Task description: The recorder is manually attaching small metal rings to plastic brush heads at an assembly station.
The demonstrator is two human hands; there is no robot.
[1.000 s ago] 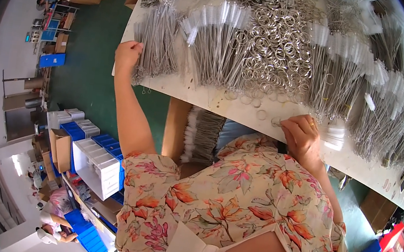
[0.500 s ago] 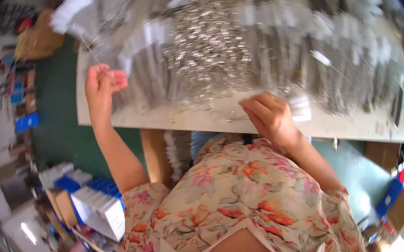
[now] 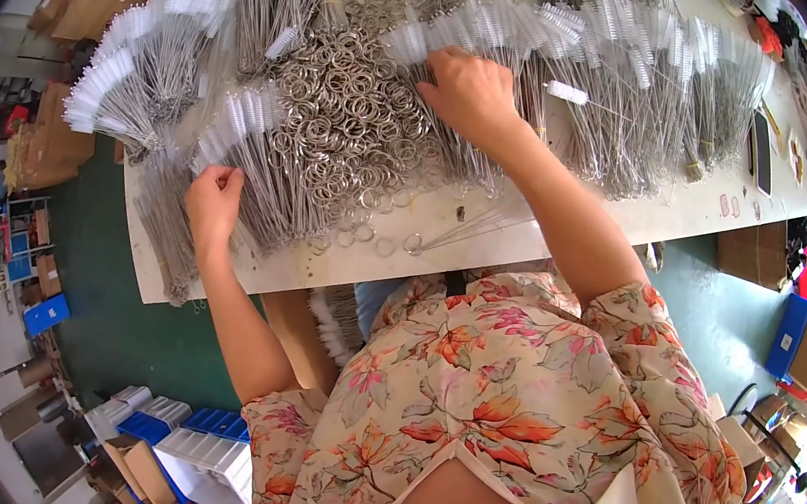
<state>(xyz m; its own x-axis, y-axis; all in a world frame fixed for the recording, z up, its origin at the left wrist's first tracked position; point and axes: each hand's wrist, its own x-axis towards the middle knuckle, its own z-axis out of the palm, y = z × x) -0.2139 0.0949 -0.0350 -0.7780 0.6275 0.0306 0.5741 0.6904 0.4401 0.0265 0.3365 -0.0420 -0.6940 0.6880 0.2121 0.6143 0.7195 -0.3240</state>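
My left hand (image 3: pixel 216 199) is at the left of the table, its fingers curled together beside a bundle of thin wire brushes (image 3: pixel 253 148) with white bristle heads. Whatever may be between those fingertips is hidden. Farther in and to the right, my right hand (image 3: pixel 473 94) reaches over another row of brushes (image 3: pixel 582 113). Its fingers bend down among the white heads, and what they grip cannot be made out. Between the hands spreads a heap of silver metal rings (image 3: pixel 340 108). A few loose rings (image 3: pixel 384 247) lie near the front edge, close to some thin wires under my right forearm.
More brush bundles (image 3: pixel 150 60) fan out at the left and back of the white table (image 3: pixel 514 251). A dark phone-like slab (image 3: pixel 761 155) lies at the right. Cardboard boxes and blue bins (image 3: pixel 145 427) stand on the green floor around the table.
My right hand has moved from the front edge forward and left to the brush row. The brush that showed in my left hand is no longer visible there. The view has shifted.
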